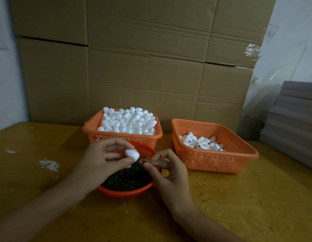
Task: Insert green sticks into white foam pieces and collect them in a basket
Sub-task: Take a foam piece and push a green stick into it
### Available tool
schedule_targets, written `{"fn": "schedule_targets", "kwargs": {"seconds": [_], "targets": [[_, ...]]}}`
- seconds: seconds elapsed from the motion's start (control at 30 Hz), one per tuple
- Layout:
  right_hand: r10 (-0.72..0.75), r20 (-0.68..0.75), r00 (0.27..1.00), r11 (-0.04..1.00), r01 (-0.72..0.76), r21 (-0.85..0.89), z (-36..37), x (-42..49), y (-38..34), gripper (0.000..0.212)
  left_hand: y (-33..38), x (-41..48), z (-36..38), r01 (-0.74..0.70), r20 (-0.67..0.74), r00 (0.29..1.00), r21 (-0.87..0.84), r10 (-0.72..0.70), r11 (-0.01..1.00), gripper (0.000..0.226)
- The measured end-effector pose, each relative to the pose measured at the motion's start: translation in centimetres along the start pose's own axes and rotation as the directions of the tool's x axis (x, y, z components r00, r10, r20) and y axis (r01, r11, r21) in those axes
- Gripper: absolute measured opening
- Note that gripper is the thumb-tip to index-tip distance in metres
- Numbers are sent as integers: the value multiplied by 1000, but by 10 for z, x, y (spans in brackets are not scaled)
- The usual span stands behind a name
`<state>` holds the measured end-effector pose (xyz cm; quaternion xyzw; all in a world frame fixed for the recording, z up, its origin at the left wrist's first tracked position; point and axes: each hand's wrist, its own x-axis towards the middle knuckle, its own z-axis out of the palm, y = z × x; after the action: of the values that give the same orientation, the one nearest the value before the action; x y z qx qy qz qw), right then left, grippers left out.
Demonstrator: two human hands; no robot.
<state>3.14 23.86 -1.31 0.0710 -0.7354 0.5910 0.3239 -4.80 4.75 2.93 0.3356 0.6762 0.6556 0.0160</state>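
My left hand (106, 158) pinches a white egg-shaped foam piece (132, 154) between thumb and fingers, above a round orange bowl (127, 192) full of dark green sticks. Just right of the foam, my right hand (166, 167) pinches one small green stick (141, 160), whose tip is close to the foam's lower end. Behind the bowl stands an orange basket (106, 135) heaped with plain white foam pieces. To the right, a second orange basket (219, 159) holds a small pile of foam pieces with sticks in them.
Everything rests on a yellow wooden table (239, 198) speckled with white and green crumbs and a white smear (48, 165) on the left. Cardboard boxes (134, 58) wall off the back. A stack of grey sheets (294, 123) stands at the right edge.
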Motion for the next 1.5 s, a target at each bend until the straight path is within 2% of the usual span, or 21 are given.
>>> {"fn": "schedule_targets", "kwargs": {"seconds": [0.13, 0.43, 0.9, 1.13, 1.33, 1.5], "targets": [[-1, -3, 1000, 1000, 1, -5, 0, 0, -2, 20, 0, 0, 0, -5, 17, 1000, 12, 5, 1000, 26], [-61, 58, 996, 985, 69, -157, -2, 0, -3, 20, 0, -1, 0, -37, 91, 995, 78, 30, 996, 24], [-115, 131, 985, 980, 134, -149, -5, 2, 0, 28, -1, 1, -1, -10, 120, 993, 87, 0, 996, 23], [-131, 147, 981, 982, 148, -116, -5, 3, 1, 22, 0, -1, -2, -8, 112, 994, 29, 5, 1000, 48], [-110, 205, 973, 973, 147, -178, -5, 6, -3, 13, 0, 1, -7, -67, 159, 985, 35, 60, 997, 39], [-76, 217, 973, 978, 115, -173, -5, 5, -5, 15, -3, 3, -11, -121, 216, 970, 48, 108, 991, 36]]}}
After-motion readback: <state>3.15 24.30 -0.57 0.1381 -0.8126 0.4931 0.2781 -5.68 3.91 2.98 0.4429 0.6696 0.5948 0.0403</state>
